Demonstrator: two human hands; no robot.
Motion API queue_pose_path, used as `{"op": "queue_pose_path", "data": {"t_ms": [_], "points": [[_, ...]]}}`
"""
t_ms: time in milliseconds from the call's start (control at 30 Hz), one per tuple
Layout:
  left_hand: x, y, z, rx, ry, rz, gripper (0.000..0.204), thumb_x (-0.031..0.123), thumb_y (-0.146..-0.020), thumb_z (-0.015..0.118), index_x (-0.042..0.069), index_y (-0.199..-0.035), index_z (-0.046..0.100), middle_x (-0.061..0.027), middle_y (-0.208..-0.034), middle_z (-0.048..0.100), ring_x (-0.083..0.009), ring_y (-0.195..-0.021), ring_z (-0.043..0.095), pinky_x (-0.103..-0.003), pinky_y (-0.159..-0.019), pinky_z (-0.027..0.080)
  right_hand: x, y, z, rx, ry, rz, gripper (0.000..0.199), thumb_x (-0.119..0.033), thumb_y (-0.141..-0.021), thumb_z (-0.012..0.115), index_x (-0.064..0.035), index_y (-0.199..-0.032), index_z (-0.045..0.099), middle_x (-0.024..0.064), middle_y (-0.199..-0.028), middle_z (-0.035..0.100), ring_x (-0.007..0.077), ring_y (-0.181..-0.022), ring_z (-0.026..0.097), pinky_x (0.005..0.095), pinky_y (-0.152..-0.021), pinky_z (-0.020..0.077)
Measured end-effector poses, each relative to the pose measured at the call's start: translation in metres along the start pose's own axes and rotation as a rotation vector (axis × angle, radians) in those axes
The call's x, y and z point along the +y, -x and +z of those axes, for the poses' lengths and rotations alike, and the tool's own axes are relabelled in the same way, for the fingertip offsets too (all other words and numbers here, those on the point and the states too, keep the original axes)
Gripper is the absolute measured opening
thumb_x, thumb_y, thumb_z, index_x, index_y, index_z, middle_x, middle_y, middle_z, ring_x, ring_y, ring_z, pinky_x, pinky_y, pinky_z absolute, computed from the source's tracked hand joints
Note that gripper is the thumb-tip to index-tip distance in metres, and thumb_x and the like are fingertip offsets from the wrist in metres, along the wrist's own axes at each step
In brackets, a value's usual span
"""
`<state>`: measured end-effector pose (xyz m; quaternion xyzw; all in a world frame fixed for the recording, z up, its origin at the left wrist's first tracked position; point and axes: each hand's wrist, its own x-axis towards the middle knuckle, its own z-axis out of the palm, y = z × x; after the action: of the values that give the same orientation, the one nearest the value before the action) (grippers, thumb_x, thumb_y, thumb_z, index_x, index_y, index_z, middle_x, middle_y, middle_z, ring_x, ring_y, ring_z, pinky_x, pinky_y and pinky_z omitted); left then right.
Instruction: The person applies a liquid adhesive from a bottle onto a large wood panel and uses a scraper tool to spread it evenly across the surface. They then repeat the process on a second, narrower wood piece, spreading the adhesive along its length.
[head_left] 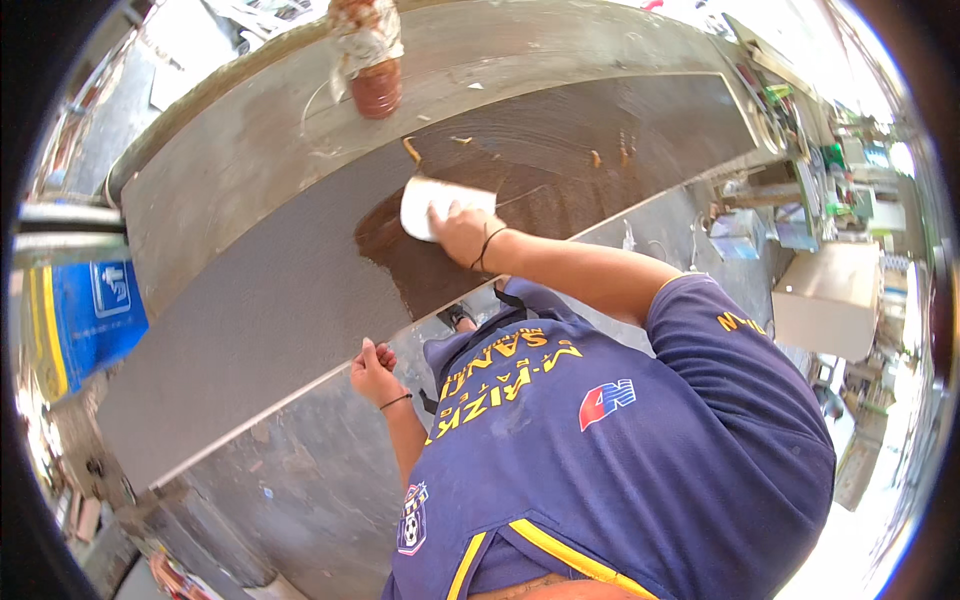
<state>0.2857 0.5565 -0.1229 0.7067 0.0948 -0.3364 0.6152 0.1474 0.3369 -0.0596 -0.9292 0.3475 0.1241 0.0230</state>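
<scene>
A reddish-brown jar (377,85) wrapped in crumpled plastic stands on the grey bench (230,160) at the far edge — a blue bin (95,315) left, a cardboard box (830,295) right.

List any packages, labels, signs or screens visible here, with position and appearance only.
Blue sign panel: far left beside the workbench, blue with a white pictogram square and a yellow edge.
Wrapped jar: top of the bench, reddish-brown, covered with crumpled pale wrapping.
Cardboard box: right side, plain tan, boxy.
Small cartons: right of the board, pale blue-white; details too small.
</scene>
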Motion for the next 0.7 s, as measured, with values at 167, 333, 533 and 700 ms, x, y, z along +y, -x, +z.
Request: {"op": "queue_pose_path", "data": {"t_ms": [167, 333, 533, 700], "points": [[-0.001, 0.001, -0.004, 0.006, -0.006, 0.004, 0.024, 0.025, -0.082, 0.063, 0.005, -0.073, 0.053, -0.0043, -0.066, 0.059, -0.0093, -0.052, 0.053, -0.019, -0.048, 0.045, 0.062, 0.012, -0.069, 0.018, -0.285, 0.086, 0.029, -0.012, -0.077, 0.048, -0.0054, -0.106, 0.053, 0.0191, -0.08, 0.064, 0.0333, -0.076, 0.064, 0.0436, -0.063, 0.0505], [-0.001, 0.006, 0.003, 0.045, 0.007, 0.005, 0.024, 0.026, -0.081, 0.064, 0.006, -0.074, 0.054, -0.0029, -0.066, 0.059, -0.0086, -0.053, 0.052, -0.019, -0.049, 0.045, 0.139, 0.051, -0.032, 0.021, -0.029, 0.253, 0.033, -0.013, -0.078, 0.048, -0.0082, -0.11, 0.053, 0.0134, -0.086, 0.065, 0.0268, -0.076, 0.065, 0.0417, -0.062, 0.0512], [0.0, 0.002, 0.001, 0.02, 0.024, 0.01, 0.023, 0.026, -0.081, 0.065, 0.008, -0.072, 0.053, -0.001, -0.065, 0.058, -0.0085, -0.053, 0.053, -0.019, -0.049, 0.044, 0.024, 0.083, -0.023, -0.137, -0.314, -0.084, 0.029, -0.015, -0.076, 0.051, 0.0027, -0.099, 0.055, 0.0196, -0.08, 0.063, 0.0301, -0.075, 0.064, 0.0398, -0.06, 0.0512], [0.001, 0.004, -0.005, 0.057, 0.008, -0.004, 0.023, 0.025, -0.082, 0.064, 0.008, -0.072, 0.052, -0.0019, -0.065, 0.058, -0.0089, -0.053, 0.052, -0.02, -0.05, 0.044, 0.16, 0.069, -0.083, -0.153, -0.361, 0.267, 0.041, -0.01, -0.074, 0.048, -0.0101, -0.114, 0.053, 0.0155, -0.092, 0.064, 0.0319, -0.083, 0.063, 0.0415, -0.069, 0.0517]]}}
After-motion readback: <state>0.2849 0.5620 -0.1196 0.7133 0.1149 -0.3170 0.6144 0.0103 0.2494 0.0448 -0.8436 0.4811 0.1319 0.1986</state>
